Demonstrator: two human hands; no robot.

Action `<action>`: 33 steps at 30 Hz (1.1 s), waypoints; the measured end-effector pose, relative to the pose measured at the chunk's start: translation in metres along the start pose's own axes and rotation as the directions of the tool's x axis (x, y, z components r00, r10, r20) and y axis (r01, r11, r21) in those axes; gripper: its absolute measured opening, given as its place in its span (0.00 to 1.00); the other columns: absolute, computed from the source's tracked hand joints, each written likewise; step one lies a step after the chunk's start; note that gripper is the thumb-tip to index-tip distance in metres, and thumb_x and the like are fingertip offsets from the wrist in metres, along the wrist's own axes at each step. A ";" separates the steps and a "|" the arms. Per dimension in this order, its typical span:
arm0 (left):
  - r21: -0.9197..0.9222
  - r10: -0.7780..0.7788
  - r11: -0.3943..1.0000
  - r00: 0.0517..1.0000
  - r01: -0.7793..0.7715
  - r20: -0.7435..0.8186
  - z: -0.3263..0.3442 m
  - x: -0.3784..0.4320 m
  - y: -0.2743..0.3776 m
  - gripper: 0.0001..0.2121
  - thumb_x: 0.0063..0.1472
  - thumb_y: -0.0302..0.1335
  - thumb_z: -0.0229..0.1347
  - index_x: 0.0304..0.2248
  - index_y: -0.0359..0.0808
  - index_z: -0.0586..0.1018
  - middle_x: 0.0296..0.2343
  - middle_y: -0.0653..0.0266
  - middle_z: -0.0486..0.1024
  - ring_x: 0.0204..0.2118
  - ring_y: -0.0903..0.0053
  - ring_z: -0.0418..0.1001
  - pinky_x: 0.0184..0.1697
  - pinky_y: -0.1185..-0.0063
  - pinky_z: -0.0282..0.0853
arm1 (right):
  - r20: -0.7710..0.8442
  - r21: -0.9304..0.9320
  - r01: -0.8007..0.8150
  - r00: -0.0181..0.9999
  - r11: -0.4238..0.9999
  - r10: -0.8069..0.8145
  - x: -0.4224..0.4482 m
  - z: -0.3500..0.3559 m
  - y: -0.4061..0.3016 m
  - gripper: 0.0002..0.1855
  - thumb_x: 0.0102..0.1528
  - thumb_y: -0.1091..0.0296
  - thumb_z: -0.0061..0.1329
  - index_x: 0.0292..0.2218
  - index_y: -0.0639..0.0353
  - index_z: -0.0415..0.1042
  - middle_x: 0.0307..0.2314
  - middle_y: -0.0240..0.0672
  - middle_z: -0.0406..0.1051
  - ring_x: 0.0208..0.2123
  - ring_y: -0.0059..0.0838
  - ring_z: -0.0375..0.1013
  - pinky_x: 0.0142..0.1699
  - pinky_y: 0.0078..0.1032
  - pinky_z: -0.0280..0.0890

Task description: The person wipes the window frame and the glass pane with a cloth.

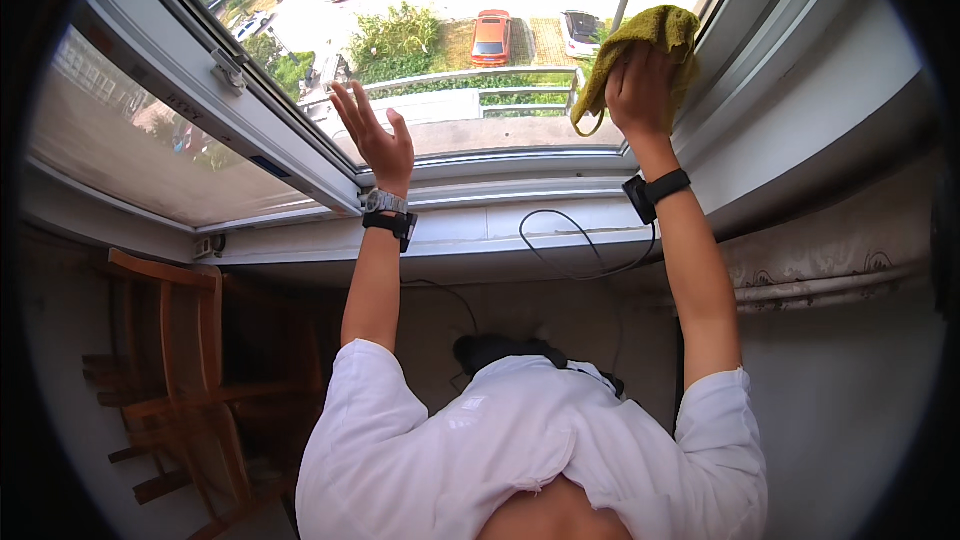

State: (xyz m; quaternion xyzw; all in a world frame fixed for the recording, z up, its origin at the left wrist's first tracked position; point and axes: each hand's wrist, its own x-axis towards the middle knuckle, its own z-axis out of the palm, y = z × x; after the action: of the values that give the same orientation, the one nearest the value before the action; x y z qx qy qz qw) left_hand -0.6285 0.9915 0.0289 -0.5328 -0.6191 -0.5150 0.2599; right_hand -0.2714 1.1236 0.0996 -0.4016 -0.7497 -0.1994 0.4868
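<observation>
My right hand (643, 94) presses a yellow-green cloth (664, 26) against the right part of the window pane (427, 116). Part of the cloth hangs in a loop left of the wrist. My left hand (377, 136) is raised near the pane's lower left, fingers apart and holding nothing; whether it touches the glass I cannot tell. A metal watch (385, 201) and a black strap with a small device (391, 223) are on my left wrist. Another black strap (666, 186) with a device sits on my right wrist.
A black cable (559, 211) loops over the white windowsill (450, 231). At left stands an inward-angled window sash (225, 139) with a latch (229, 73). Wooden chairs (169, 337) are at lower left, a rolled patterned curtain (825, 285) at right. Outside are a metal railing (525, 71) and parked cars.
</observation>
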 end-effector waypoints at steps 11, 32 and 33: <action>-0.242 -0.003 0.928 0.657 0.282 0.754 -0.081 -0.117 0.018 0.17 0.66 0.27 0.55 0.53 0.38 0.79 0.49 0.54 0.80 0.51 0.56 0.77 0.54 0.66 0.73 | 0.111 0.186 0.437 0.880 0.880 -0.461 0.047 0.052 -0.189 0.20 0.61 0.58 0.49 0.52 0.53 0.71 0.51 0.40 0.70 0.56 0.46 0.68 0.48 0.24 0.76; -0.306 0.031 0.826 0.504 0.473 0.863 -0.178 -0.101 -0.130 0.11 0.67 0.26 0.53 0.44 0.34 0.84 0.41 0.53 0.83 0.45 0.55 0.79 0.50 0.68 0.74 | 0.601 -0.185 0.900 0.422 0.395 -0.678 -0.044 0.184 -0.348 0.35 0.67 0.67 0.41 0.71 0.44 0.46 0.72 0.33 0.42 0.74 0.32 0.36 0.77 0.32 0.40; -0.310 0.027 0.831 0.522 0.463 0.852 -0.179 -0.100 -0.136 0.11 0.67 0.26 0.53 0.44 0.35 0.84 0.41 0.53 0.83 0.45 0.56 0.79 0.50 0.68 0.74 | 0.568 -0.024 0.835 0.463 0.549 -0.680 -0.025 0.175 -0.348 0.35 0.66 0.67 0.43 0.70 0.45 0.48 0.71 0.32 0.43 0.74 0.32 0.35 0.77 0.32 0.40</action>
State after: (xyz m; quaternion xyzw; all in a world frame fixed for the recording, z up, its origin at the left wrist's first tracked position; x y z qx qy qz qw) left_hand -0.7662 0.8020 -0.0472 -0.6729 -0.5737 -0.3730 -0.2810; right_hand -0.6426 1.0260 0.0314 -0.1257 -0.9065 -0.3975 0.0668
